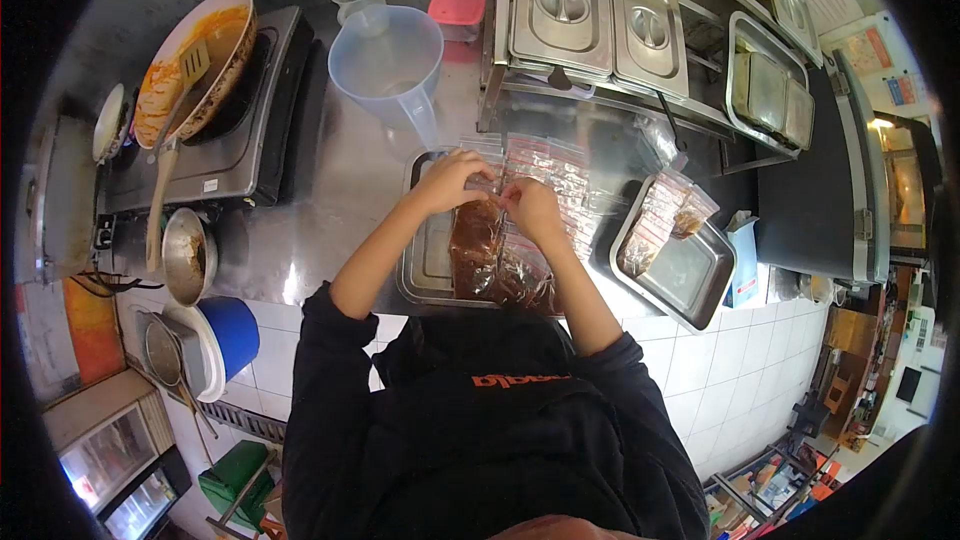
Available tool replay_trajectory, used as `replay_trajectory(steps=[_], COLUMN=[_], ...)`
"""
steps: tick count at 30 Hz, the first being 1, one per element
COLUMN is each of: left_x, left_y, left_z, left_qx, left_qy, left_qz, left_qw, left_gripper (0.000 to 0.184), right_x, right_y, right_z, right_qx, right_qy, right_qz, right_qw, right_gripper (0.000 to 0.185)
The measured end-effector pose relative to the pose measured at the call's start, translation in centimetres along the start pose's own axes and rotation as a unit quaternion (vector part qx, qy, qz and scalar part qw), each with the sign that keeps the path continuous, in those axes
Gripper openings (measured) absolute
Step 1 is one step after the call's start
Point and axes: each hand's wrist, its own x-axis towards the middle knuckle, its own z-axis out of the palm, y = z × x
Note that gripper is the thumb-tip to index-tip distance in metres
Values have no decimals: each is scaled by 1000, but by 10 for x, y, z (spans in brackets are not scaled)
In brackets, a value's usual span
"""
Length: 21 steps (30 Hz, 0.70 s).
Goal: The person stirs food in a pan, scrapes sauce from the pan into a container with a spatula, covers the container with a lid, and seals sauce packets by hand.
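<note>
A clear zip bag point(474, 252) filled with brown food lies in front of me, partly over a metal tray point(428, 258). My left hand point(458, 182) pinches the bag's top edge near its left side. At the right end of that same edge, the fingers of my right hand point(533, 208) are closed on it. Another filled bag point(524, 275) rests beside it, under my right forearm. Just beyond and right of my hands are several flat zip bags point(558, 172) with red-striped tops.
A second metal tray point(706, 275) holding more bags stands at the right. Behind my left hand is a large plastic jug point(385, 60). A frying pan point(225, 60) with a spatula sits on the stove at left. Lidded steel containers point(562, 15) fill a raised rack at the back.
</note>
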Motion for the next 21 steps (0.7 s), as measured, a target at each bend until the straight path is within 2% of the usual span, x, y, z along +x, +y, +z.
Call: replay_trajectory(steps=[1, 2, 3, 4, 5, 6, 8, 11, 16, 18, 19, 21], left_x=[-2, -6, -9, -15, -23, -33, -56, -74, -79, -83, -84, -85], left_y=[9, 17, 30, 42, 55, 69, 97, 120, 132, 132, 131, 125], left_z=[-10, -22, -36, -47, -55, -62, -71, -79, -85, -80, -78, -72], left_qx=[-1, 39, 80, 79, 87, 93, 82, 5, -36, -153, -154, -262], left_qy=[0, -53, -106, -106, -125, -144, -225, -211, -208, -289, -290, -318], left_qz=[-2, 5, 12, 9, 43, 77, 30, -19, -45, -114, -113, -131], left_qw=[1000, 998, 991, 991, 987, 982, 970, 977, 976, 938, 938, 902], left_gripper=[12, 12, 12, 12, 12, 13, 14, 15, 15, 12, 12, 11], right_x=[-6, -13, -24, -40, -55, -69, -91, -111, -119, -122, -121, -112], right_y=[2, 3, -3, -15, -25, -30, -38, -50, -54, -55, -53, -42], right_z=[-2, -2, -10, -23, -35, -43, -57, -74, -82, -88, -85, -73], right_qx=[7, 14, 15, 53, 91, 92, 165, 200, 183, 182, 182, 255], right_qy=[33, 66, 63, 17, -30, -33, -90, -135, -115, -216, -217, -258], right_qz=[-83, -165, -166, -159, -151, -149, -218, -191, -191, -178, -177, -120], right_qw=[996, 984, 984, 986, 984, 984, 958, 951, 957, 943, 943, 924], right_gripper=[11, 7, 7, 4, 3, 3, 5, 5, 9, 9, 9, 7])
